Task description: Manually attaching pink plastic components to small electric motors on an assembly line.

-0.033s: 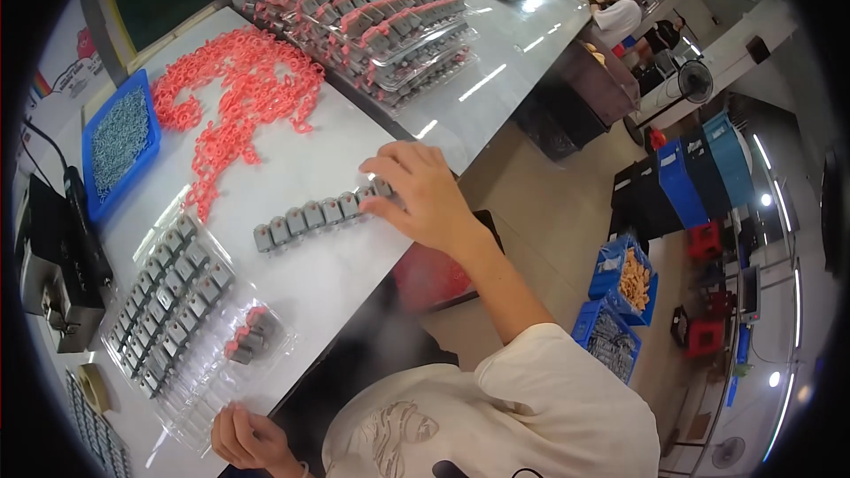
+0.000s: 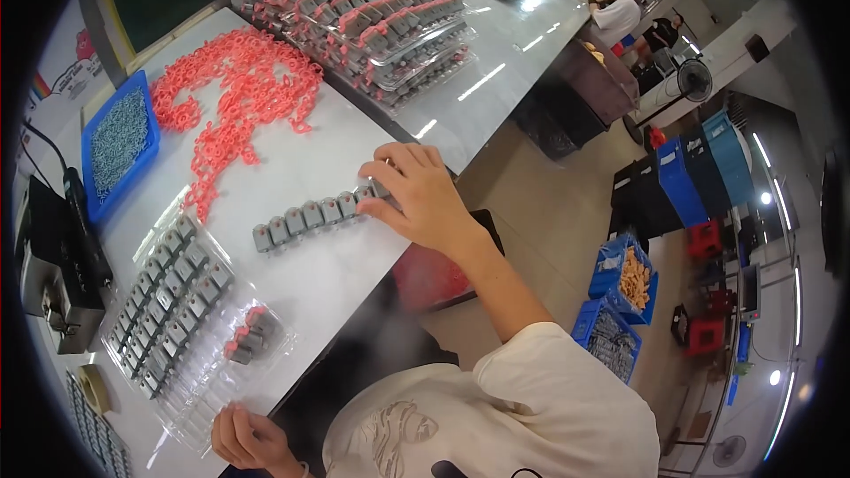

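Observation:
My right hand (image 2: pixel 416 195) reaches over the table with its thumb and fingers closed round the small grey housing (image 2: pixel 382 184) at the near right end of a row. That row of several grey housings (image 2: pixel 305 215) stands side by side on the white tabletop. My left hand (image 2: pixel 251 439) is at the table's front edge, fingers curled in; whatever they hold is hidden. Close above it lies a clear plastic tray (image 2: pixel 190 394), partly filled with grey housings (image 2: pixel 168 301). In its right part sit a few housings with pink-red rings (image 2: pixel 248 336).
Loose pink-red rings (image 2: pixel 235 80) are heaped at the back, beside a blue tray of screws (image 2: pixel 121 137). Stacked filled trays (image 2: pixel 372 22) stand behind them. A roll of tape (image 2: pixel 93 388) lies at the left. Crates (image 2: pixel 611 336) and a person (image 2: pixel 617 13) are off to the right.

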`<state>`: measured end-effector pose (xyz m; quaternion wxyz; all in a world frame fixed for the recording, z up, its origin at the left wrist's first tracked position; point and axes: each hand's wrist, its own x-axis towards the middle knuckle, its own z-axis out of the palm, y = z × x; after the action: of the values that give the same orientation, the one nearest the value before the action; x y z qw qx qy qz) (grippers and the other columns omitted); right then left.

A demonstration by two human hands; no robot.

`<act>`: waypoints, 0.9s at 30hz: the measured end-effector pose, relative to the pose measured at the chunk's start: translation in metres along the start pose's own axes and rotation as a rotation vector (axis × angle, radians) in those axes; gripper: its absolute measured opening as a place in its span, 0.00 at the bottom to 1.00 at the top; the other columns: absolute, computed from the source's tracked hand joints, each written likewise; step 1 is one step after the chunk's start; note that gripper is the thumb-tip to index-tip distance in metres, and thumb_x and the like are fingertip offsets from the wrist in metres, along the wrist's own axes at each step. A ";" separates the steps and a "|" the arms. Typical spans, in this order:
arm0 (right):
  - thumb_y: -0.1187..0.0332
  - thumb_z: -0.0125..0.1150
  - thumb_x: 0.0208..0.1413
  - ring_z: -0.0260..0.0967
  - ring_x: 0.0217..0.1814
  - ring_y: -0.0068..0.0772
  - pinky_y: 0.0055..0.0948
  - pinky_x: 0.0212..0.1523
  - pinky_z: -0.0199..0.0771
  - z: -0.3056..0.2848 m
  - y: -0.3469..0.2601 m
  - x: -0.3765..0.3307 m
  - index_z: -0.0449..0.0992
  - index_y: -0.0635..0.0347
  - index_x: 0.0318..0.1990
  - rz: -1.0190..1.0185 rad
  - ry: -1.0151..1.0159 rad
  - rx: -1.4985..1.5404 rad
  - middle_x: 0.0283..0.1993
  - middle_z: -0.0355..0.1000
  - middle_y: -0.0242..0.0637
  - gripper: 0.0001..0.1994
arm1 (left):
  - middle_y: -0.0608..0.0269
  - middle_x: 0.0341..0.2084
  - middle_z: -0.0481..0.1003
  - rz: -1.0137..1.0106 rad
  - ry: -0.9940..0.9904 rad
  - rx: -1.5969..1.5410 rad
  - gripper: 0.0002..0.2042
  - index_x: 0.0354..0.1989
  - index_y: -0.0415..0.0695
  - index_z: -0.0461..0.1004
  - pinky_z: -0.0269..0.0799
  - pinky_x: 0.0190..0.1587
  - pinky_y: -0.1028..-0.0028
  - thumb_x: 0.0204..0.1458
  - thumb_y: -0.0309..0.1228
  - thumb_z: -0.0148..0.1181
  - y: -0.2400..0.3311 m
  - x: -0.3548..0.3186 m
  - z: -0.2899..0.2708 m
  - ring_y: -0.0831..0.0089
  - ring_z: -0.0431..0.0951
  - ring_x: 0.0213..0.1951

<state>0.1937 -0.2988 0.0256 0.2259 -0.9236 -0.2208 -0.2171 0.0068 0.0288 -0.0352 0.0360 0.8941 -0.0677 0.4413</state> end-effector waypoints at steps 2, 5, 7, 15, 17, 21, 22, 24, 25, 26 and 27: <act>0.57 0.62 0.50 0.62 0.47 0.40 0.37 0.49 0.57 0.000 0.005 -0.001 0.73 0.54 0.42 -0.046 -0.022 -0.044 0.43 0.66 0.37 0.15 | 0.58 0.34 0.76 -0.008 -0.021 0.004 0.07 0.37 0.38 0.75 0.71 0.42 0.65 0.52 0.20 0.53 0.002 0.003 0.002 0.60 0.76 0.37; 0.53 0.60 0.51 0.62 0.45 0.39 0.37 0.47 0.57 0.001 0.006 0.001 0.71 0.56 0.39 -0.088 -0.033 -0.084 0.42 0.65 0.37 0.17 | 0.58 0.34 0.76 -0.011 -0.012 0.004 0.06 0.37 0.37 0.75 0.70 0.42 0.65 0.52 0.20 0.53 0.002 0.004 0.004 0.60 0.76 0.37; 0.49 0.58 0.51 0.61 0.43 0.40 0.36 0.46 0.57 0.003 0.004 0.003 0.70 0.57 0.39 -0.140 -0.026 -0.127 0.40 0.64 0.37 0.20 | 0.58 0.34 0.76 -0.019 -0.022 0.012 0.06 0.37 0.37 0.75 0.70 0.42 0.65 0.52 0.20 0.53 0.002 0.004 0.001 0.60 0.76 0.37; 0.44 0.58 0.48 0.61 0.34 0.38 0.33 0.37 0.61 0.005 0.017 0.024 0.66 0.57 0.31 -0.344 -0.146 -0.165 0.31 0.61 0.35 0.23 | 0.58 0.34 0.76 -0.023 -0.019 -0.001 0.07 0.37 0.38 0.76 0.70 0.40 0.65 0.51 0.20 0.53 -0.003 -0.002 0.003 0.60 0.74 0.35; 0.44 0.58 0.48 0.61 0.32 0.38 0.33 0.35 0.62 0.007 0.019 0.026 0.65 0.57 0.30 -0.387 -0.139 -0.123 0.29 0.61 0.35 0.23 | 0.58 0.34 0.76 -0.020 -0.024 -0.008 0.07 0.37 0.39 0.76 0.70 0.40 0.65 0.51 0.20 0.53 -0.002 -0.001 0.003 0.59 0.74 0.35; 0.46 0.60 0.47 0.62 0.29 0.37 0.32 0.33 0.64 0.007 0.017 0.027 0.65 0.57 0.27 -0.441 -0.118 -0.139 0.26 0.62 0.35 0.22 | 0.58 0.34 0.76 -0.031 -0.022 -0.004 0.07 0.37 0.39 0.76 0.70 0.39 0.65 0.51 0.20 0.53 -0.003 -0.002 0.003 0.59 0.74 0.34; 0.46 0.60 0.47 0.64 0.30 0.37 0.32 0.34 0.65 0.008 0.015 0.027 0.65 0.56 0.27 -0.453 -0.108 -0.154 0.26 0.63 0.34 0.22 | 0.59 0.33 0.76 -0.020 -0.020 0.012 0.06 0.36 0.41 0.75 0.69 0.38 0.66 0.52 0.22 0.52 -0.003 -0.001 0.002 0.61 0.73 0.33; 0.48 0.62 0.46 0.64 0.29 0.37 0.33 0.33 0.65 0.010 0.015 0.028 0.65 0.57 0.26 -0.476 -0.095 -0.140 0.25 0.63 0.35 0.21 | 0.61 0.33 0.76 -0.017 -0.026 0.042 0.06 0.36 0.42 0.74 0.67 0.36 0.67 0.53 0.24 0.51 -0.002 0.002 0.000 0.62 0.73 0.32; 0.49 0.63 0.46 0.64 0.29 0.38 0.33 0.33 0.65 0.013 0.014 0.029 0.65 0.57 0.26 -0.496 -0.077 -0.124 0.25 0.63 0.35 0.21 | 0.61 0.33 0.76 -0.020 -0.024 0.031 0.06 0.36 0.43 0.74 0.67 0.36 0.67 0.53 0.24 0.52 -0.001 0.002 -0.002 0.62 0.73 0.32; 0.49 0.63 0.46 0.64 0.29 0.38 0.33 0.33 0.65 0.015 0.012 0.031 0.65 0.57 0.26 -0.522 -0.087 -0.089 0.25 0.63 0.35 0.21 | 0.62 0.33 0.76 -0.035 -0.027 0.034 0.06 0.36 0.43 0.74 0.67 0.36 0.67 0.52 0.24 0.52 -0.001 0.000 -0.004 0.62 0.73 0.32; 0.49 0.63 0.46 0.63 0.29 0.40 0.35 0.32 0.64 0.012 0.011 0.032 0.65 0.58 0.26 -0.516 -0.115 -0.101 0.25 0.62 0.36 0.21 | 0.63 0.34 0.76 -0.043 -0.038 0.042 0.07 0.37 0.45 0.75 0.68 0.36 0.69 0.51 0.24 0.52 -0.001 -0.001 -0.004 0.64 0.74 0.32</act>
<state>0.2292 -0.2918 0.0284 0.1036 -0.8577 -0.4504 -0.2253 0.0032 0.0307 -0.0338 0.0255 0.9041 -0.0399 0.4248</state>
